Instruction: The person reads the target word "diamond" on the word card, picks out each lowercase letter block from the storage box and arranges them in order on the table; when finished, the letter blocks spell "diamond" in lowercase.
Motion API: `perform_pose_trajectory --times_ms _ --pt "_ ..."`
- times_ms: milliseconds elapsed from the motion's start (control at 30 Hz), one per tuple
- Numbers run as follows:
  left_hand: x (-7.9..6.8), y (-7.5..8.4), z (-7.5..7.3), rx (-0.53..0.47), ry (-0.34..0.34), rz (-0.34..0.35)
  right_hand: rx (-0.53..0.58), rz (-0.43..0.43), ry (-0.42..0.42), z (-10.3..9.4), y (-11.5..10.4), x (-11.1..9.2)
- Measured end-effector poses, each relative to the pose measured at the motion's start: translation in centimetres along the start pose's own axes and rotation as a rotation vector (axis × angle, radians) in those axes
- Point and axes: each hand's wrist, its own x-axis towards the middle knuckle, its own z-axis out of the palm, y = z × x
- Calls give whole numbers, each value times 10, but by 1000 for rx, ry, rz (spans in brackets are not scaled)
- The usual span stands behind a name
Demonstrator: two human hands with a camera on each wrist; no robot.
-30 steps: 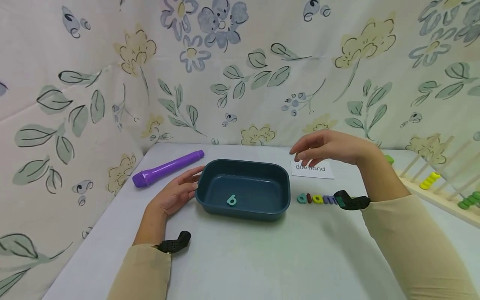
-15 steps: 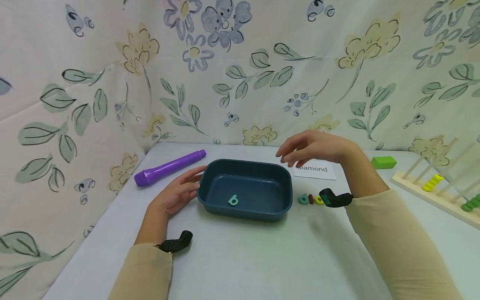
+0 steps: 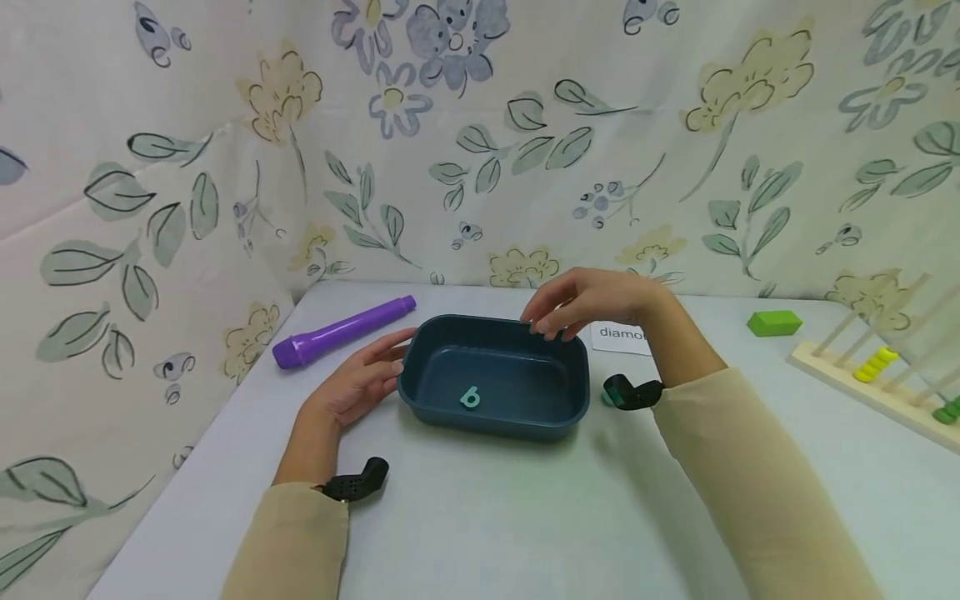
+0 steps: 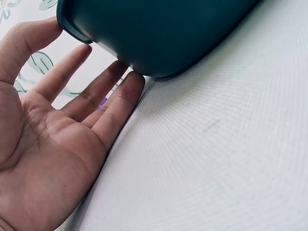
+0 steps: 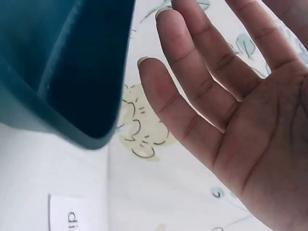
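Note:
A dark teal rectangular bin [image 3: 491,425] stands on the white table, a small teal piece shaped like a 6 [image 3: 470,397] lying inside. At its left end is my left hand [image 3: 360,382], fairly straight fingertips against the bin's outer wall and thumb tip at the rim, as the left wrist view shows. My right hand [image 3: 588,300] hovers by the bin's back right corner with loosely bent fingers and nothing in them. In the right wrist view its fingers [image 5: 168,96] are spread and apart from the bin's rim.
A card printed "diamond" [image 3: 618,337] lies right of the bin, partly behind the right arm. My right wrist camera covers most of a row of small letters. A purple toy microphone [image 3: 345,332] lies back left; a green block [image 3: 774,322] and a wooden bead rack [image 3: 870,392] stand right.
My right hand has moved left, from over the card to the bin's back right rim. The letters, partly seen before, are now mostly covered. My left hand stays at the bin.

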Motion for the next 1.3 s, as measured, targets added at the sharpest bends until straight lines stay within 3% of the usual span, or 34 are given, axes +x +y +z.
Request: perform_pose_trajectory --times_ms 733,1100,1300 --pt "-1 1 1 3 34 -13 -76 75 -95 22 -5 58" --pt "0 0 0 14 39 -21 -164 132 -213 36 -5 79" --pt "0 -1 -1 4 35 -22 -154 127 -271 51 4 94"
